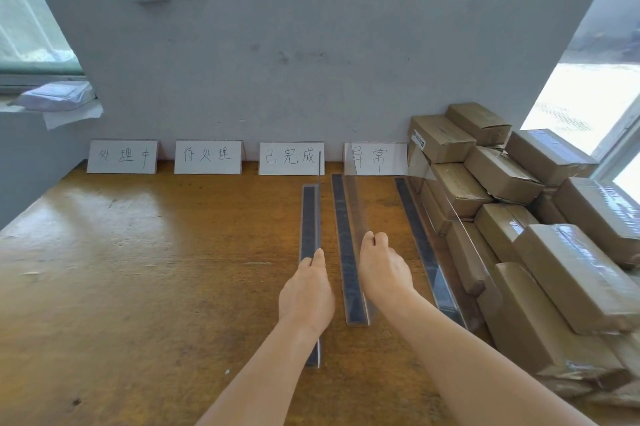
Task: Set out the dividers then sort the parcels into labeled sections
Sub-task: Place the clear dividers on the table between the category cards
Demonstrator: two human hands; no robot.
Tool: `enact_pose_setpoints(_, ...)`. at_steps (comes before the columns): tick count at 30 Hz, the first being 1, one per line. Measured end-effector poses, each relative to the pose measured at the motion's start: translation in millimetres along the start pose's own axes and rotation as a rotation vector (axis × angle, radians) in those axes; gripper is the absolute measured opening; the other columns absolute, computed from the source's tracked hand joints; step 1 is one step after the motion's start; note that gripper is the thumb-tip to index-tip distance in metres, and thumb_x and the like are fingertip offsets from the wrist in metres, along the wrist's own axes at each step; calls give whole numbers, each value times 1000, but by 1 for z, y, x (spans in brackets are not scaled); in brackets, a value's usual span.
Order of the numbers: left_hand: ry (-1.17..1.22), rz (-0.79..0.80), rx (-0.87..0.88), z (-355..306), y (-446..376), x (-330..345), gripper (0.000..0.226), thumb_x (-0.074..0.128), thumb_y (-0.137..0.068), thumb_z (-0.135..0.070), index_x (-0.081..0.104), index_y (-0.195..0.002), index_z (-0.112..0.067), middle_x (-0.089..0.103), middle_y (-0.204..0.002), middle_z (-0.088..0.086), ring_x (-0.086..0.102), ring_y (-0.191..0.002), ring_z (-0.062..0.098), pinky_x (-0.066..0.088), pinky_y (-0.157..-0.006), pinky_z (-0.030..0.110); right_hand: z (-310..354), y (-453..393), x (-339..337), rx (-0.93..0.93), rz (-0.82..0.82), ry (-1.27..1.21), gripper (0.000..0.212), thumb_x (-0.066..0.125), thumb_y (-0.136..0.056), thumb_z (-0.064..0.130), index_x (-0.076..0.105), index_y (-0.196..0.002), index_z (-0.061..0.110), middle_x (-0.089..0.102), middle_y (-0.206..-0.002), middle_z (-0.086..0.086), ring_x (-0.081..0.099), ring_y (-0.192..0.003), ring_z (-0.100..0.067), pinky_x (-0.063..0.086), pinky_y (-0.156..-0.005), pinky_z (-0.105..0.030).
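At the wooden table, my left hand pinches the top edge of one clear divider while my right hand grips the next divider; a third stands against the stacked parcels, below four labels along the wall

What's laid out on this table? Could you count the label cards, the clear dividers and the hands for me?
Label cards: 4, standing along the wall.
Clear dividers: 3, upright on the table.
Hands: 2, the left hand and right hand, each holding a divider.
Total: 9, leaving out the brown parcels, which are piled too deep to count.
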State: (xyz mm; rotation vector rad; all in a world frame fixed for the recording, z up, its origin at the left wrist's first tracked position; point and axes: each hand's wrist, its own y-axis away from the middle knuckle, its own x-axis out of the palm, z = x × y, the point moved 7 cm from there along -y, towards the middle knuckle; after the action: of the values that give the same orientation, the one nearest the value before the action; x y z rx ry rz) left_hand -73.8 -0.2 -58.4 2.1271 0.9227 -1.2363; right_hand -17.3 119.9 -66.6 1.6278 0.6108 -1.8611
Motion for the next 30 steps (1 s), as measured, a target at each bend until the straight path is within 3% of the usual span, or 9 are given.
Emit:
enact_pose_setpoints(4,4,-7,13,1,-1,3,56,36,-103,-11,17,-155,-18,34,-153,5,41,-135,20,39,-103,31,-4,3,1,23,-3,-33,53,52,-96,10,28,-144,5,41,-134,-13,55,-108,-23,51,-83,-31)
enact_pose_setpoints(9,-12,-5,18,5,-4,5,58,41,-102,-14,16,-155,-19,36,-152,5,45,-132,20,42,-101,34,-6,8,1,11,-8,-33,72,55,-97,18,10,-152,6,31,-148,-13,44,-126,-26,47,-94,-33)
enact_pose_setpoints(13,-69,3,59,7,-5,6,59,41,-102,-15,15,-155,-16,40,-150,1,35,-138,22,33,-109,35,-2,16,-7,-35,-52,-20,70,49,-100,27,8,-153,6,26,-153,-12,35,-134,-27,37,-106,-33)
enact_pose_setpoints(16,-74,19,88,10,-6,7,60,41,-102,-14,14,-155,-15,46,-146,1,38,-135,23,35,-109,35,6,21,-14,-65,-83,-19,67,44,-101,33,9,-153,7,25,-154,-9,28,-138,-25,30,-112,-34)
enact_pose_setpoints(19,-89,45,103,12,-6,8,68,46,-99,-10,9,-155,-14,45,-145,4,40,-134,22,37,-108,34,19,26,-17,-128,-108,-30,62,43,-102,32,14,-152,10,28,-153,-5,26,-139,-23,27,-114,-33)
enact_pose_setpoints(22,-103,31,135,17,-8,7,71,47,-98,-7,6,-155,-13,33,-155,4,23,-146,18,26,-116,32,34,31,-14,-161,-90,-69,58,40,-103,30,16,-152,13,28,-152,-3,25,-139,-22,26,-114,-34)
enact_pose_setpoints(25,-69,26,151,25,-10,7,69,45,-98,-7,6,-155,-13,27,-158,5,15,-148,16,22,-118,32,46,37,-8,-168,-50,-108,55,37,-104,27,16,-153,13,28,-153,-3,24,-139,-21,27,-113,-33)
enact_pose_setpoints(30,24,20,150,39,-16,8,55,33,-104,-17,13,-155,-16,33,-156,1,17,-147,14,25,-117,33,60,44,3,-131,18,-156,53,36,-104,21,17,-153,14,29,-154,-2,23,-140,-21,29,-112,-34)
